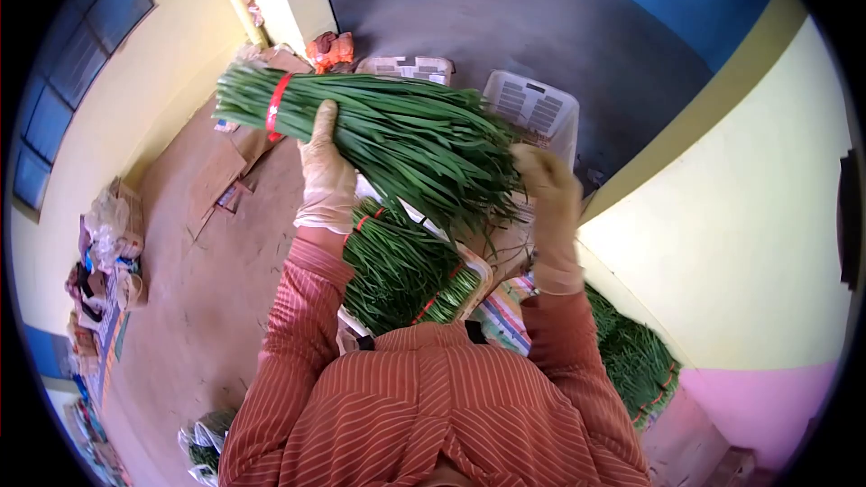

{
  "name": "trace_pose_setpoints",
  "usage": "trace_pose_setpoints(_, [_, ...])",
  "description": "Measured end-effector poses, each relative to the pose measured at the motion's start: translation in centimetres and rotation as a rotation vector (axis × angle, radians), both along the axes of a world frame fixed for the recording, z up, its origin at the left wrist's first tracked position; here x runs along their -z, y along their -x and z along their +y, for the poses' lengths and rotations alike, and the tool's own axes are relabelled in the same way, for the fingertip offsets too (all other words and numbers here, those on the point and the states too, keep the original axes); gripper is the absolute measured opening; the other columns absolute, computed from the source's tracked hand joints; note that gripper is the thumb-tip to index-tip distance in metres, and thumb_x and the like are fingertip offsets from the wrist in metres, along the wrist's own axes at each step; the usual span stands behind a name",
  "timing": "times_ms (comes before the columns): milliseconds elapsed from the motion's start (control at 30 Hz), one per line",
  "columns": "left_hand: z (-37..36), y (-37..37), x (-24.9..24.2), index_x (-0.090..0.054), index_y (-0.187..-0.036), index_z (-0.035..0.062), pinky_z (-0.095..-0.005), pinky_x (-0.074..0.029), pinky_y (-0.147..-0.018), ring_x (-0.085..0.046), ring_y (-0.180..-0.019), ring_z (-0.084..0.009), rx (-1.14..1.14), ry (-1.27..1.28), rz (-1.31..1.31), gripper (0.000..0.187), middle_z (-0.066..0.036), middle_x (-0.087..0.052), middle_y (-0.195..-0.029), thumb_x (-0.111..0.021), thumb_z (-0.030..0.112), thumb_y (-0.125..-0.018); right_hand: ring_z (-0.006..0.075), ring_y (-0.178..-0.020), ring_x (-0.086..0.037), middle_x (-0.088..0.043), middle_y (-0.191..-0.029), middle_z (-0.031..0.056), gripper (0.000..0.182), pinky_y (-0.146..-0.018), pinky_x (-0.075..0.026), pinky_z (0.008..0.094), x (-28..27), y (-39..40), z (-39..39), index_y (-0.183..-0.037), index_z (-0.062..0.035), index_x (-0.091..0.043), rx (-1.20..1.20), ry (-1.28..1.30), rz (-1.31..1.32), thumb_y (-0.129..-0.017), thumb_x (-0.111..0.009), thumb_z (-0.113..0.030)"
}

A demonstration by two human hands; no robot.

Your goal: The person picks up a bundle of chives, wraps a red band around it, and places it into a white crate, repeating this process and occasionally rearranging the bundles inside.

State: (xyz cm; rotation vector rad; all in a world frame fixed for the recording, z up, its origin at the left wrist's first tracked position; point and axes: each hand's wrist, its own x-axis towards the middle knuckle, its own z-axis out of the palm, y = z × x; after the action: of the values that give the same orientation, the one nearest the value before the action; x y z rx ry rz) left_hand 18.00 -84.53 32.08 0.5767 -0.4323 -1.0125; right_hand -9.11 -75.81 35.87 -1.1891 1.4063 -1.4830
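A large bunch of long green garlic chives (388, 117) is held up in front of me, its pale stem ends to the left and leaf tips to the right. A red band (278, 104) wraps it near the stems. My left hand (325, 167), in a pale thin glove, is closed on the bunch from below, thumb over the near side. My gloved right hand (546, 185) is at the leaf tips, its fingers smeared by motion. Below the bunch, a white crate (483, 284) holds more banded chives (401, 261).
Two white plastic crates (532, 95) (406, 66) stand beyond the bunch. More banded chives (631, 356) lie at right by the wall. Flattened cardboard (216, 182) is on the floor at left, with bags and boxes (117, 230) along the left wall.
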Motion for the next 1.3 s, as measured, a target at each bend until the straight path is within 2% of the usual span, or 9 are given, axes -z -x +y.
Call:
trace_pose_setpoints(67, [-1.5,-1.5,1.5,-0.06,-0.121,0.0014,-0.0377,-0.057,-0.089,-0.068,-0.099,-0.0246,0.072,0.015,0.029,0.033,-0.011,-0.068,-0.113,-0.069,0.017,-0.093,0.0174,-0.089,-0.063,-0.068,-0.097,0.0058,0.024,-0.083,-0.053,0.0351,5.8,7.4,-1.1,-0.112,0.0006,-0.07,0.051,0.04,-0.034,-0.093,-0.064,-0.012])
trace_pose_setpoints(133, [-2.1,-3.0,2.5,-0.06,-0.124,0.0018,-0.0418,-0.055,-0.093,-0.066,-0.103,-0.0267,0.188,0.005,0.092,0.038,-0.011,-0.068,-0.115,-0.069,0.023,-0.093,0.043,-0.101,-0.064,-0.067,-0.115,0.0207,0.04,-0.085,-0.054,0.0478,7.3,11.6,-0.3,-0.123,-0.0044,-0.064,0.314,-0.433,1.107,-0.084,-0.065,-0.017])
trace_pose_setpoints(233, [-2.2,-3.3,2.8,-0.059,-0.126,0.003,-0.0434,-0.054,-0.095,-0.066,-0.104,-0.0271,0.261,0.017,0.083,0.044,-0.01,-0.068,-0.117,-0.071,0.03,-0.092,0.0392,-0.102,-0.065,-0.067,-0.113,0.0224,0.04,-0.086,-0.053,0.047,10.9,16.6,0.3,-0.12,-0.002,-0.064,0.532,-0.21,1.328,-0.088,-0.067,-0.026])
trace_pose_setpoints(300, [-2.0,-3.9,2.8,-0.058,-0.127,0.0042,-0.0426,-0.054,-0.095,-0.065,-0.105,-0.0264,0.252,-0.014,0.067,0.048,-0.01,-0.067,-0.119,-0.072,0.033,-0.091,0.0335,-0.1,-0.066,-0.068,-0.111,0.0201,0.03,-0.086,-0.052,0.0431,7.9,15.6,0.4,-0.111,-0.0009,-0.07,0.427,0.022,0.874,-0.09,-0.067,-0.022])
trace_pose_setpoints(500, [-1.4,-3.9,2.5,-0.057,-0.129,0.0047,-0.0406,-0.055,-0.094,-0.065,-0.105,-0.0249,0.198,0.007,0.017,0.047,-0.008,-0.066,-0.119,-0.071,0.031,-0.092,0.0263,-0.094,-0.067,-0.071,-0.106,0.0111,0.023,-0.085,-0.052,0.0339,-0.2,6.2,-1.8,-0.105,-0.0052,-0.074,0.188,0.35,0.617,-0.087,-0.073,-0.021])
trace_pose_setpoints(767, [0.0,-2.9,0.9,-0.056,-0.127,0.002,-0.0377,-0.057,-0.09,-0.066,-0.101,-0.0236,0.175,0.015,0.038,0.041,-0.01,-0.066,-0.115,-0.071,0.019,-0.092,0.0306,-0.082,-0.063,-0.067,-0.087,0.0086,0.027,-0.073,-0.051,0.0414,-1.0,-2.3,-4.0,-0.104,-0.0115,-0.074,0.033,0.562,1.102,-0.084,-0.071,-0.03])
trace_pose_setpoints(1100, [0.5,-3.1,1.3,-0.056,-0.127,0.0028,-0.0359,-0.057,-0.088,-0.067,-0.099,-0.0218,0.209,0.023,-0.084,0.043,-0.008,-0.067,-0.113,-0.071,0.024,-0.092,0.0264,-0.087,-0.068,-0.073,-0.093,0.0101,0.017,-0.075,-0.053,0.0363,1.4,-0.5,-4.3,-0.1,-0.0055,-0.074,-0.388,0.473,0.599,-0.088,-0.068,-0.016])
trace_pose_setpoints(1200, [1.4,-2.3,0.6,-0.058,-0.125,0.0027,-0.0362,-0.057,-0.089,-0.066,-0.1,-0.0219,0.246,0.017,-0.146,0.041,-0.009,-0.067,-0.114,-0.071,0.024,-0.092,0.0065,-0.083,-0.059,-0.069,-0.086,0.0008,0.02,-0.075,-0.047,0.0234,-1.1,-0.8,-1.8,-0.09,0.0051,-0.073,-0.464,-0.081,-0.131,-0.093,-0.066,-0.014])
trace_pose_setpoints(1300, [0.8,-1.5,1.5,-0.058,-0.123,0.0025,-0.0335,-0.059,-0.084,-0.067,-0.098,-0.0217,0.215,-0.012,-0.106,0.034,-0.009,-0.067,-0.111,-0.066,0.022,-0.096,0.0067,-0.081,-0.058,-0.069,-0.084,0.0013,0.019,-0.073,-0.045,0.0221,-1.1,0.3,-1.1,-0.094,0.0038,-0.073,-0.27,-0.12,-0.194,-0.092,-0.067,-0.014])
